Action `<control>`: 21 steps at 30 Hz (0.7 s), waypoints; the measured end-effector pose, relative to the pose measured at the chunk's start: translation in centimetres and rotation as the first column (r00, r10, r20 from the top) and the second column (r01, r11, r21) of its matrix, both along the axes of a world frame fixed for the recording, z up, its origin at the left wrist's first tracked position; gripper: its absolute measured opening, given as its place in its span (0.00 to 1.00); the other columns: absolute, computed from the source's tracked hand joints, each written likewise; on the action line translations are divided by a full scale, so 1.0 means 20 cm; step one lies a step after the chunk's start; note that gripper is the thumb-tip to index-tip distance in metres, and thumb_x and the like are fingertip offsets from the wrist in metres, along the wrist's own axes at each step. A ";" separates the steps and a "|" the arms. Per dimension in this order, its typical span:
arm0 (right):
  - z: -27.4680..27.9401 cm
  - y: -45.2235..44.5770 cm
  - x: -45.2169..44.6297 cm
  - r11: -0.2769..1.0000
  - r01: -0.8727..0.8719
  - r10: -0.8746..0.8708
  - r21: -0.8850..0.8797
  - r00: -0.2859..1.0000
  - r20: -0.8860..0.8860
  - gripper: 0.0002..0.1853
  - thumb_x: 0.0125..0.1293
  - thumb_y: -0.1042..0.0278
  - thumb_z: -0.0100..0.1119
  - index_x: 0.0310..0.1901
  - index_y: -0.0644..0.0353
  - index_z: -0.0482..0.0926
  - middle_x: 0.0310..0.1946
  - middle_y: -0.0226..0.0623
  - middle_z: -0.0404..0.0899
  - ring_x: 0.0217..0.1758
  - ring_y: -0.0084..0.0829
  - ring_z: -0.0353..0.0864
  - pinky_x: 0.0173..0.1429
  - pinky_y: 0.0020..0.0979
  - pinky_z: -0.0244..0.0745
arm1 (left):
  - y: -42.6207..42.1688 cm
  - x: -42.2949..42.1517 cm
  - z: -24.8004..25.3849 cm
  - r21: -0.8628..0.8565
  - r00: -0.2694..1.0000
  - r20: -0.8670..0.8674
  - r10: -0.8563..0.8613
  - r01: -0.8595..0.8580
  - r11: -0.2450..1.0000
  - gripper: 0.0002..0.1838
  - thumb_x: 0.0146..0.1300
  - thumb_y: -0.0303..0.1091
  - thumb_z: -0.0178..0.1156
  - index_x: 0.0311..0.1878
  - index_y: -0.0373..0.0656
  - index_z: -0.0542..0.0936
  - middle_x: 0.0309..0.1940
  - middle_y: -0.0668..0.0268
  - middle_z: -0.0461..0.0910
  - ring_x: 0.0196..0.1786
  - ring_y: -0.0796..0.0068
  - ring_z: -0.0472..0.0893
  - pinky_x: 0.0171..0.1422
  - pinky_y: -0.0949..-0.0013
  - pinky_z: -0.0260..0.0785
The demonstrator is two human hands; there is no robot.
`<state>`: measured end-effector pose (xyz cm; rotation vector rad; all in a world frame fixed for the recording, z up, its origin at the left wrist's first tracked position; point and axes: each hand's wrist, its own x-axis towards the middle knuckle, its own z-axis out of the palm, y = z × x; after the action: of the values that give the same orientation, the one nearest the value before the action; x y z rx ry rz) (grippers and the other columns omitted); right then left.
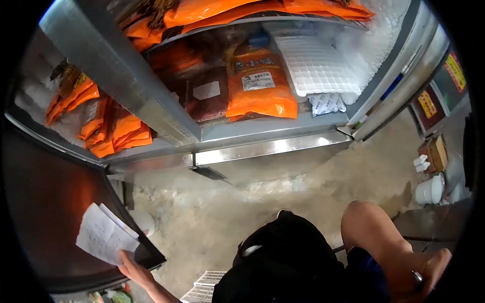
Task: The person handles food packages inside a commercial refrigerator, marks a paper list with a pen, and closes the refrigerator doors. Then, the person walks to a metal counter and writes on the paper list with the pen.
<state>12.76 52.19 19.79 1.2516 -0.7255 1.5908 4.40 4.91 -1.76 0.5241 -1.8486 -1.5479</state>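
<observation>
My left hand pinches the lower corner of some white paper sheets with faint handwriting, held in front of the dark inner side of an open freezer door. At the lower right, my right hand is closed round a pen, of which only the silver end shows. Ahead stands the frosted freezer, with an orange bag bearing a white label on its lower shelf. Beside this bag lie a dark red-brown pack and a white gridded tray.
More orange bags lie on the upper shelf and in the left compartment. A metal post divides the freezer. A small white packet sits under the tray. On the right stand a white bucket and a cardboard box.
</observation>
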 end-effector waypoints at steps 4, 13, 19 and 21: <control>0.05 -0.28 0.00 0.997 0.045 -0.042 0.066 0.998 -0.042 0.15 0.49 0.89 0.48 0.36 0.59 0.76 0.34 0.21 0.76 0.23 0.07 0.68 0.20 0.15 0.55 | -0.08 0.09 -0.04 -0.201 0.989 0.150 -0.016 0.046 0.979 0.20 0.64 0.35 0.55 0.53 0.29 0.72 0.53 0.56 0.72 0.56 0.70 0.69 0.64 0.68 0.56; 0.11 -0.62 -0.02 0.981 0.120 -0.106 0.152 0.989 -0.102 0.10 0.48 0.87 0.50 0.29 0.58 0.72 0.27 0.22 0.74 0.21 0.10 0.68 0.18 0.15 0.57 | -0.26 0.19 0.01 -0.448 0.999 -0.026 -0.019 0.005 0.894 0.16 0.60 0.31 0.57 0.45 0.24 0.75 0.42 0.45 0.77 0.42 0.59 0.75 0.52 0.59 0.67; 0.10 -0.70 -0.06 0.979 0.142 -0.128 0.145 0.986 -0.104 0.09 0.47 0.85 0.52 0.24 0.57 0.69 0.23 0.23 0.72 0.19 0.12 0.69 0.18 0.15 0.58 | -0.34 0.24 0.04 -0.462 0.989 0.089 0.115 -0.061 0.885 0.15 0.60 0.31 0.59 0.42 0.25 0.77 0.40 0.46 0.79 0.42 0.62 0.75 0.51 0.60 0.67; 0.09 -0.72 -0.08 0.980 0.143 -0.128 0.136 0.986 -0.109 0.09 0.46 0.85 0.53 0.22 0.57 0.68 0.22 0.24 0.72 0.19 0.13 0.69 0.17 0.15 0.59 | -0.36 0.25 0.02 -0.490 0.995 0.045 0.092 -0.058 0.870 0.14 0.60 0.30 0.59 0.41 0.25 0.78 0.39 0.46 0.79 0.41 0.63 0.75 0.51 0.60 0.67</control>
<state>11.13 37.85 21.54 1.3454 -0.8553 1.3755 9.35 -2.32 -1.43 0.4048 -2.1450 -0.9608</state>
